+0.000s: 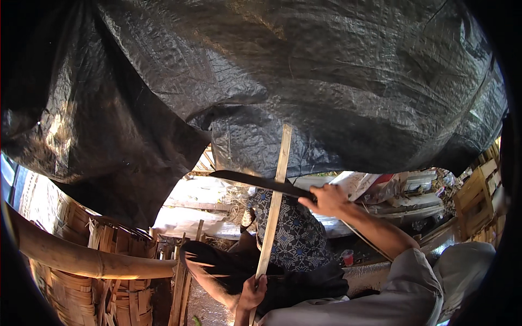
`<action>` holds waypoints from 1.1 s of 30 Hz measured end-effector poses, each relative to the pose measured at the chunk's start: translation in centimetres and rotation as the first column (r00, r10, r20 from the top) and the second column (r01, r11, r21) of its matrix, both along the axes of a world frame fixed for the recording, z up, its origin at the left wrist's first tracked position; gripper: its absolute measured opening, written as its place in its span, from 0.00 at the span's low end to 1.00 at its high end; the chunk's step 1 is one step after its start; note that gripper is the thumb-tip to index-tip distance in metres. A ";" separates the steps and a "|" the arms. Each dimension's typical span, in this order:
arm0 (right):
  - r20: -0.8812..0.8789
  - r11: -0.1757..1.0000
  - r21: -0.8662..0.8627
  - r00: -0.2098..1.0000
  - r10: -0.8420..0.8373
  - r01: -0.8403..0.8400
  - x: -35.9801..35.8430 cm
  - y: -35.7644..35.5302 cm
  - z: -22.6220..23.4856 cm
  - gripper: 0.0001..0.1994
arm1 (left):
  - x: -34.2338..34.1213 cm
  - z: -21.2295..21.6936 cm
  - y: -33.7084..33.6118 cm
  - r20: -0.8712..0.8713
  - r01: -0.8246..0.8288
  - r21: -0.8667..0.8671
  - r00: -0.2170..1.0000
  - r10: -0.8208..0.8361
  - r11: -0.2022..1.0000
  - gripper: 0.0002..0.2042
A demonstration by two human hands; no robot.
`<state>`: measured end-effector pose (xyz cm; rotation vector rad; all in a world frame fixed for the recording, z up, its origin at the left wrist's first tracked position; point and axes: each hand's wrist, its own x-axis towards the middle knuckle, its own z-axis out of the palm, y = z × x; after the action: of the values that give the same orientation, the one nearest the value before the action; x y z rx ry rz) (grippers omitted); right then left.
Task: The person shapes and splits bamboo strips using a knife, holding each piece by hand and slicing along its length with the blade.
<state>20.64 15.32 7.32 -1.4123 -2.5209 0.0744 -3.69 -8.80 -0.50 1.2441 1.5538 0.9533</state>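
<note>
**Black tarp (337, 76) hangs above a sunlit, littered floor (209, 308)**

The tarp is creased and glossy, with light catching its folds. Under its left flap, a thick bamboo pole (98, 262) runs crosswise in front of woven bamboo panels (70, 290). Below the tarp's ragged lower edge, long pale sheets (190, 213) lie on the ground, glaring white in strong daylight. Litter (445, 183) is scattered beneath the tarp's right side, beside a slatted, wood-coloured panel (474, 196). Deep shadow darkens the tarp's left folds.
</note>
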 end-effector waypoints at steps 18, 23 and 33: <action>0.106 0.995 -0.045 0.990 0.095 -0.090 -1.3 -5.3 0.3 0.29 | 1.8 3.4 12.6 0.355 0.081 -0.033 0.933 -0.064 0.996 0.14; 0.207 0.998 -0.060 0.978 0.002 0.011 -1.1 -2.3 2.1 0.32 | 2.2 1.7 12.4 0.516 0.100 -0.074 0.855 -0.048 0.992 0.13; 0.144 0.987 -0.116 0.982 0.125 -0.109 -1.7 -1.8 1.3 0.34 | 4.1 -0.1 11.7 0.406 -0.120 -0.036 0.905 0.124 0.992 0.12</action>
<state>18.90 13.49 8.64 -1.3538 -2.7624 0.1312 0.41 2.91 -0.63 0.8746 1.3097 1.1986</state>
